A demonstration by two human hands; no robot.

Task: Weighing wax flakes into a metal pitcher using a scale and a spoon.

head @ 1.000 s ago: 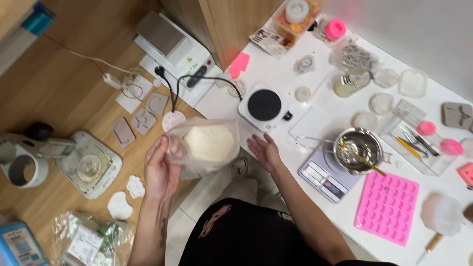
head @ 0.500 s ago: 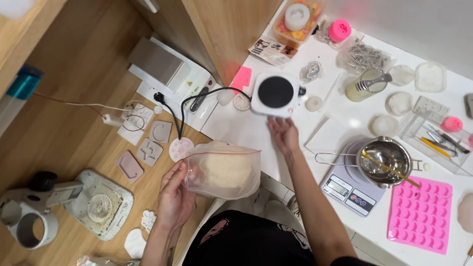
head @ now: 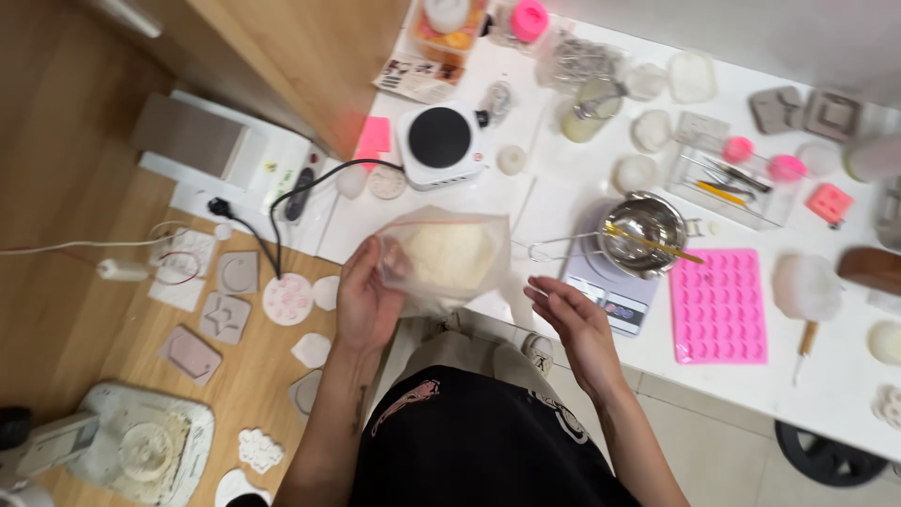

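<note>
Bag [head: 449,258] contents pale, hard for us to identify. Our left hand [head: 364,302] grips the bag's side, fingers partly hidden behind it. Right hand [head: 574,319] open, palm up, holding nothing, near the scale [head: 610,300].

A clear plastic bag [head: 446,258] of pale off-white granules was held at its left edge by the left hand [head: 364,302], over the near edge of the white table [head: 582,192]. The grey kitchen scale [head: 612,299] under the steel pot carried a small dark rectangular display on its near face. A printed leaflet [head: 418,77] with dark pictures lay at the table's far left corner. A bright pink paper note [head: 374,136] lay just beside the hotplate.
</note>
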